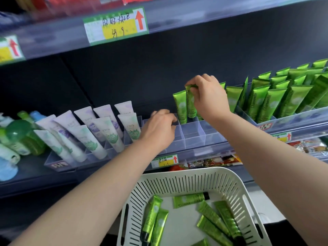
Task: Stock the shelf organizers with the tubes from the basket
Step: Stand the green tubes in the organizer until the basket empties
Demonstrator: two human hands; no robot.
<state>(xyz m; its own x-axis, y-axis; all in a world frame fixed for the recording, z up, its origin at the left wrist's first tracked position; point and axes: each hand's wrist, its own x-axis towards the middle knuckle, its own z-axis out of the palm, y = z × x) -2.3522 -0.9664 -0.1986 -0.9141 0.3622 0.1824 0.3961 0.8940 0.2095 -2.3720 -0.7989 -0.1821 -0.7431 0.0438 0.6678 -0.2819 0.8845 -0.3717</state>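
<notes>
A white slotted basket (179, 180) at the bottom holds several loose green tubes (190, 200). On the middle shelf stands a clear divided organizer (194, 133) with a few green tubes upright in its back cells. My right hand (208, 96) pinches the top of one upright green tube (190, 105) in a back cell, beside another green tube (180, 108). My left hand (158, 129) rests on the organizer's left part with fingers curled; whether it holds anything is hidden.
A second organizer (291, 118) at the right is filled with green tubes. To the left, an organizer (58, 163) holds white and lilac tubes, with green and blue bottles (21, 137) beyond. Price labels (115, 25) line the shelf edges. Snack packets (213, 161) lie on the shelf below.
</notes>
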